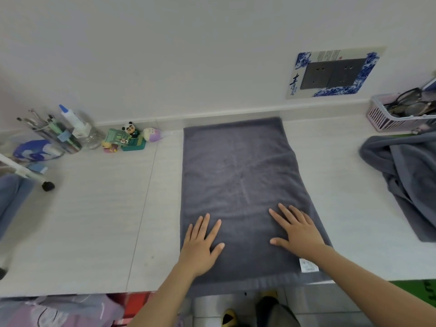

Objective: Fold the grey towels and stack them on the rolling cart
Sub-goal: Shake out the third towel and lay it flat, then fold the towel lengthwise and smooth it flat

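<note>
Both hands are lying flat and spread, gripping nothing: the left hand (200,241) and the right hand (298,230) are pressing side by side on the near end of the grey towel (238,175), whose near hem is draping slightly over the table's front edge (70,287) (a white care label (308,265) is showing beside the right wrist). The towel is stretching lengthwise toward the table's back edge, nearly touching the wall. This looks like smoothing before a fold; sweeping the palms outward and away should be flattening the creases crossing its middle, and the corners want aligning before folding. At the table's right edge, a crumpled grey towel (405,180) is waiting, below a pink basket (382,116).
</note>
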Demonstrator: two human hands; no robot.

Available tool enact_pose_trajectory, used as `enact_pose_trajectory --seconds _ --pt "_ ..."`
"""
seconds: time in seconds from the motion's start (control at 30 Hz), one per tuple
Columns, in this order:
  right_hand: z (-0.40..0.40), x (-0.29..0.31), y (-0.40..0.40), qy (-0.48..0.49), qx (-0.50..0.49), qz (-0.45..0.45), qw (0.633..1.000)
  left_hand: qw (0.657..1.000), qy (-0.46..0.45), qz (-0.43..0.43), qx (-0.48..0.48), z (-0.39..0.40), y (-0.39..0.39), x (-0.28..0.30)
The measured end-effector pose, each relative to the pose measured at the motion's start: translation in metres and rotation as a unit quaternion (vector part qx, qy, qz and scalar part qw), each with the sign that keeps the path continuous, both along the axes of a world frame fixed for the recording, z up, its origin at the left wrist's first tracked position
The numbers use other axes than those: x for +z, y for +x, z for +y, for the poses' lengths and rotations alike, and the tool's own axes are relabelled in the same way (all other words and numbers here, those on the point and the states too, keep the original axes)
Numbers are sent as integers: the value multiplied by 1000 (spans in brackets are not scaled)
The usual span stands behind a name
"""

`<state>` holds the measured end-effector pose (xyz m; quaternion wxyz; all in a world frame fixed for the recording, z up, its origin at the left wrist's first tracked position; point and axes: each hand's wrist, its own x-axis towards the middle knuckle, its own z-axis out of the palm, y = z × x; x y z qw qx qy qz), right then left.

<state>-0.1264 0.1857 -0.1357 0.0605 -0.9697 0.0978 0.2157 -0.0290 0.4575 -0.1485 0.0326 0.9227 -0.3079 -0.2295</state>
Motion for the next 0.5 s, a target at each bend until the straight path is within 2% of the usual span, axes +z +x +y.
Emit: enact_pose_trajectory --seconds 0.1,0.2,0.27,0.37,0.5 --pt "6 0 18 -33 -52 -1 998 999 32 -2 10 -11 21 0" --pt "19 7 22 -24 -72 -76 994 999 32 -19 10 -21 30 5" --pt "28 10 8 41 -45 -126 990 999 -40 -34 5 -19 20 11" --pt "38 8 -34 145 -15 -118 982 982 -191 6 -13 -2 -12 16" --pt "40 -7 -74 204 -17 -137 969 971 -219 94 -11 20 -46 8"
